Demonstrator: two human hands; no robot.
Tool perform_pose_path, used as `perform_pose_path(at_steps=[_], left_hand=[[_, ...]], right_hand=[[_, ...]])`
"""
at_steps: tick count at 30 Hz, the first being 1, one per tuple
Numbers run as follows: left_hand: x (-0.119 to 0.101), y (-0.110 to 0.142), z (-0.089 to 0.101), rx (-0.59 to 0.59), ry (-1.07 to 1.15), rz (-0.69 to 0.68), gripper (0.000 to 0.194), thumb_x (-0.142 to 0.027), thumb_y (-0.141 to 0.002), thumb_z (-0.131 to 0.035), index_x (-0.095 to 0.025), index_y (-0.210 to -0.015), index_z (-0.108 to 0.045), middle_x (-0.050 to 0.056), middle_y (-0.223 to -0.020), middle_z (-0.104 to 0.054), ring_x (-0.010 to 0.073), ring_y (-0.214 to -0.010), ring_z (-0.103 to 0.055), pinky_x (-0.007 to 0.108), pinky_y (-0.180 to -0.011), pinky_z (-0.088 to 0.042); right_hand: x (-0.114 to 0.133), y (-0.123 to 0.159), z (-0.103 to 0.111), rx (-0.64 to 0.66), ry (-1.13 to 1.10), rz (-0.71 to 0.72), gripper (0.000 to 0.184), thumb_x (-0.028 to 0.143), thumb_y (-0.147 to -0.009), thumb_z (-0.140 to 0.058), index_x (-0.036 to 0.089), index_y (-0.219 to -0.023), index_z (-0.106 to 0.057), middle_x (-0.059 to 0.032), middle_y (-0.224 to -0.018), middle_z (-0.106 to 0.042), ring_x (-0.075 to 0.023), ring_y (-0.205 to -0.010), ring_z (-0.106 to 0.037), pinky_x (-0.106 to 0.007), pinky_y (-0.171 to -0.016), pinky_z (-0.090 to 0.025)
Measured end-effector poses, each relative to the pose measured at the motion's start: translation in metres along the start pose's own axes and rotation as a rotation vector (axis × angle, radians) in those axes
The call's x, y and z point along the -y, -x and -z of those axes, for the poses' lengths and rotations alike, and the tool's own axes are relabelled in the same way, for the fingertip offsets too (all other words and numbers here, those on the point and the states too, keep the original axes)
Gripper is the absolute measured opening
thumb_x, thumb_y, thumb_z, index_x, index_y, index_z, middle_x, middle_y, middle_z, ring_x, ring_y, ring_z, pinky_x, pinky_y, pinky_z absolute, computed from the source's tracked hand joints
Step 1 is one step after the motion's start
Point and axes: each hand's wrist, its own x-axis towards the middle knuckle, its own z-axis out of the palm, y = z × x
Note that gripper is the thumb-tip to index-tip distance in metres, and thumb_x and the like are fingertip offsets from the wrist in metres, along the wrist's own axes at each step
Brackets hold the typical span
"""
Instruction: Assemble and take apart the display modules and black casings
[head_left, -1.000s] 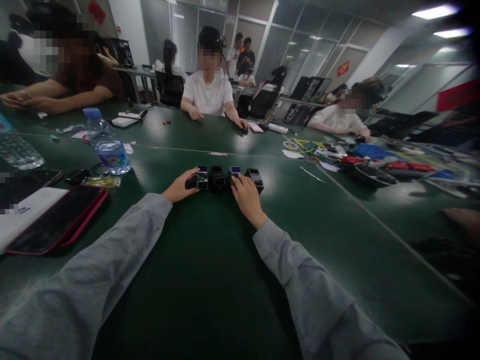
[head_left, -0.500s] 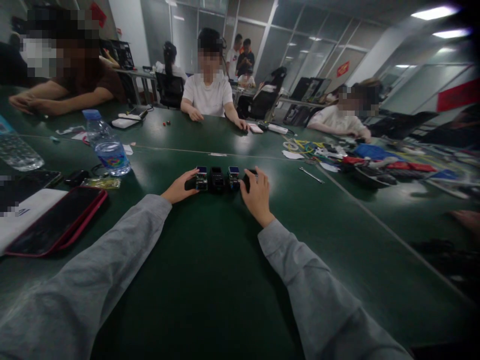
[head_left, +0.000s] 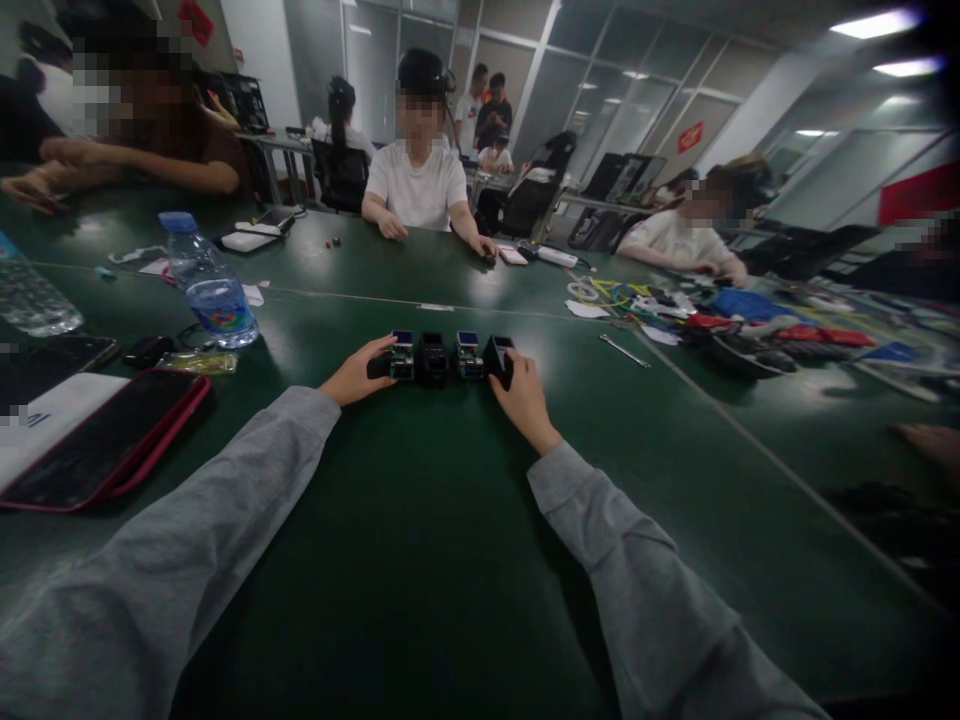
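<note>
Several small devices stand in a row on the dark green table (head_left: 390, 560). At the left end is a circuit board module with a small screen (head_left: 402, 356); thumb and fingers of my left hand (head_left: 355, 374) close on its left side. Beside it come a black case (head_left: 433, 358) and a second circuit board module (head_left: 468, 356), neither touched by a hand. A black open-topped box (head_left: 497, 358) forms the right end, slightly turned. My right hand (head_left: 527, 396) grips that box from its right side, partly covering it.
A water bottle (head_left: 214, 290), a phone with a red case (head_left: 112, 440) and a white box (head_left: 52, 420) lie to the left. A wrench (head_left: 624, 350) and a pile of cables and bags (head_left: 750, 320) are on the right. A person in a white shirt (head_left: 416, 185) sits opposite.
My right hand has shifted right and lowered to the side of the black box, uncovering more of it. The second circuit board module is now clear of my fingers. The left hand stays put.
</note>
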Motion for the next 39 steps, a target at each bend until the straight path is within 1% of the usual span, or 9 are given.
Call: perform_pose_path(at_steps=[6, 10, 15, 20, 24, 28, 31, 34, 39], left_hand=[[0.007, -0.001, -0.001, -0.009, 0.015, -0.042, 0.081, -0.028, -0.074, -0.074, -0.025, -0.145, -0.036, 0.015, -0.153, -0.033, 0.0345, -0.133, -0.045, 0.057, -0.110, -0.035], [0.011, -0.001, -0.002, -0.012, 0.009, -0.046, 0.080, -0.028, -0.075, -0.073, -0.025, -0.145, -0.036, 0.015, -0.154, -0.032, 0.0342, -0.134, -0.044, 0.058, -0.111, -0.035], [0.011, -0.001, -0.003, -0.016, 0.012, -0.062, 0.080, -0.027, -0.074, -0.074, -0.025, -0.145, -0.036, 0.015, -0.153, -0.034, 0.0341, -0.134, -0.044, 0.057, -0.111, -0.035], [0.014, -0.001, -0.002, -0.014, 0.009, -0.054, 0.080, -0.027, -0.075, -0.073, -0.027, -0.145, -0.036, 0.014, -0.154, -0.033, 0.0340, -0.133, -0.045, 0.058, -0.111, -0.034], [0.014, -0.001, -0.002, -0.008, 0.017, -0.044, 0.081, -0.027, -0.074, -0.074, -0.025, -0.145, -0.035, 0.015, -0.154, -0.031, 0.0342, -0.134, -0.044, 0.058, -0.112, -0.032], [0.011, -0.001, -0.002, -0.005, 0.026, -0.032, 0.081, -0.025, -0.073, -0.074, -0.025, -0.145, -0.036, 0.015, -0.154, -0.032, 0.0347, -0.134, -0.044, 0.057, -0.111, -0.033], [0.012, -0.001, -0.002, -0.004, 0.020, -0.032, 0.081, -0.025, -0.074, -0.074, -0.026, -0.145, -0.035, 0.015, -0.154, -0.032, 0.0343, -0.134, -0.044, 0.057, -0.111, -0.033], [0.014, -0.001, -0.002, -0.003, 0.024, -0.037, 0.081, -0.025, -0.074, -0.073, -0.027, -0.145, -0.035, 0.014, -0.154, -0.032, 0.0345, -0.134, -0.044, 0.059, -0.111, -0.032], [0.014, -0.002, -0.002, -0.005, 0.027, -0.046, 0.081, -0.026, -0.074, -0.074, -0.027, -0.145, -0.036, 0.015, -0.154, -0.032, 0.0349, -0.135, -0.043, 0.059, -0.111, -0.032]], right_hand=[[-0.004, -0.002, -0.001, -0.040, -0.131, 0.009, 0.053, 0.031, -0.087, -0.053, 0.006, -0.133, -0.047, -0.0198, -0.122, -0.052, -0.0286, -0.113, -0.054, -0.045, -0.100, -0.045], [-0.009, -0.005, -0.003, -0.095, -0.228, -0.067, 0.050, 0.040, -0.089, -0.049, 0.006, -0.126, -0.052, -0.0197, -0.119, -0.054, -0.0287, -0.114, -0.052, -0.047, -0.103, -0.040], [-0.015, -0.005, -0.008, -0.160, -0.172, -0.074, 0.051, 0.049, -0.089, -0.046, 0.011, -0.122, -0.053, -0.0178, -0.116, -0.049, -0.0303, -0.115, -0.046, -0.052, -0.104, -0.036], [-0.013, -0.005, -0.005, -0.141, -0.175, -0.030, 0.055, 0.050, -0.089, -0.047, 0.012, -0.128, -0.051, -0.0172, -0.117, -0.048, -0.0291, -0.114, -0.047, -0.049, -0.103, -0.038], [-0.017, -0.007, -0.004, -0.130, -0.196, -0.127, 0.049, 0.048, -0.092, -0.041, 0.015, -0.125, -0.054, -0.0164, -0.119, -0.056, -0.0287, -0.112, -0.049, -0.050, -0.102, -0.036], [-0.021, -0.009, -0.006, -0.103, -0.184, -0.287, 0.059, 0.056, -0.092, -0.035, 0.009, -0.121, -0.057, -0.0207, -0.119, -0.058, -0.0322, -0.115, -0.046, -0.052, -0.102, -0.033], [-0.019, -0.008, -0.007, -0.133, -0.113, -0.240, 0.069, 0.064, -0.084, -0.049, 0.008, -0.124, -0.055, -0.0221, -0.121, -0.057, -0.0336, -0.117, -0.044, -0.051, -0.102, -0.032], [-0.016, -0.008, -0.006, -0.160, -0.080, -0.166, 0.063, 0.059, -0.082, -0.053, 0.009, -0.120, -0.060, -0.0202, -0.116, -0.060, -0.0325, -0.112, -0.048, -0.050, -0.101, -0.034], [-0.020, -0.010, -0.003, -0.145, -0.234, -0.264, 0.052, 0.052, -0.092, -0.036, 0.013, -0.104, -0.067, -0.0156, -0.102, -0.067, -0.0278, -0.098, -0.057, -0.047, -0.095, -0.040]])
